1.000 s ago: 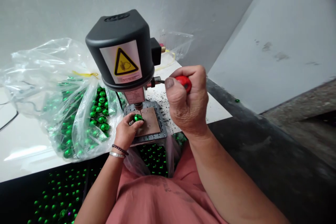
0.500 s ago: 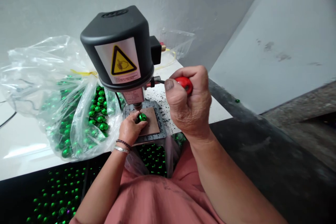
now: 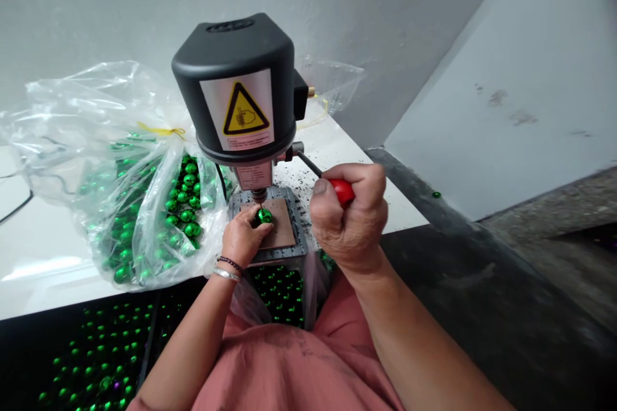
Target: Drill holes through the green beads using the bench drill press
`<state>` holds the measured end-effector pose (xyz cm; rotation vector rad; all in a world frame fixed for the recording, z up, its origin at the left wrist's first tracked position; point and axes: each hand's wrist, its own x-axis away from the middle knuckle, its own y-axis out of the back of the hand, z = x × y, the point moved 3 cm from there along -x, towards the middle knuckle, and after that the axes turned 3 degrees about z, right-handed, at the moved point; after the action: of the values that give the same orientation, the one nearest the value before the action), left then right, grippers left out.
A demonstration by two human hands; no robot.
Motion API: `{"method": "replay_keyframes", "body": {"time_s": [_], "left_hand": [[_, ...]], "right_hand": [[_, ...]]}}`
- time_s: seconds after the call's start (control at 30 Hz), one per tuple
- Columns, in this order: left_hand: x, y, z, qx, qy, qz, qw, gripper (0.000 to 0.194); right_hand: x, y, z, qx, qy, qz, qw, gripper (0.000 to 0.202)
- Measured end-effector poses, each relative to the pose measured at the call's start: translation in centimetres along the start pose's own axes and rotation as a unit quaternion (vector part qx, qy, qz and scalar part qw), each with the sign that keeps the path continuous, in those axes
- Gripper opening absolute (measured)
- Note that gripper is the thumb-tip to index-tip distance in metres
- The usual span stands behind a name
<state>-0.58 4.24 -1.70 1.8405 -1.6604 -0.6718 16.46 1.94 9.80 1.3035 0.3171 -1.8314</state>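
On the white surface (image 3: 398, 209), the left hand (image 3: 242, 237) has its fingers round a ball (image 3: 265, 216) over the plate (image 3: 283, 230), under the drill (image 3: 236, 103); the right hand (image 3: 353, 221) clenches the knob (image 3: 343, 192). Whether the ball is pierced is unclear; more fill the left bag (image 3: 153, 221).

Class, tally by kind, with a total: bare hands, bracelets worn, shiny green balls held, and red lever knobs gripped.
Bare hands (left hand, right hand): 2
Bracelets (dark beaded bracelet, silver-coloured bracelet): 2
Shiny green round ball held: 1
Rounded red lever knob gripped: 1
Total: 6
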Motion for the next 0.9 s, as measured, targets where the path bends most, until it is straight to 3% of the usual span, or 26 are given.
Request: {"method": "replay_keyframes", "body": {"time_s": [0.43, 0.67, 0.77, 0.9], "left_hand": [[0.1, -0.2, 0.1, -0.029, -0.001, 0.01, 1.0, 0.04], [0.1, -0.2, 0.3, -0.011, 0.003, 0.008, 1.0, 0.039], [0.1, -0.3, 0.2, -0.017, -0.008, 0.009, 1.0, 0.039], [0.5, -0.2, 0.0, -0.031, -0.003, -0.011, 0.999, 0.038]], "right_hand": [[2.0, -1.1, -0.9, -0.055, -0.011, -0.046, 0.997, 0.015], [4.0, -1.8, -1.9, -0.097, -0.002, -0.03, 0.995, 0.021], [2.4, -1.4, -1.3, -0.081, 0.004, -0.045, 0.996, 0.015], [-2.3, -0.7, 0.3, -0.046, -0.015, -0.062, 0.997, 0.008]]}}
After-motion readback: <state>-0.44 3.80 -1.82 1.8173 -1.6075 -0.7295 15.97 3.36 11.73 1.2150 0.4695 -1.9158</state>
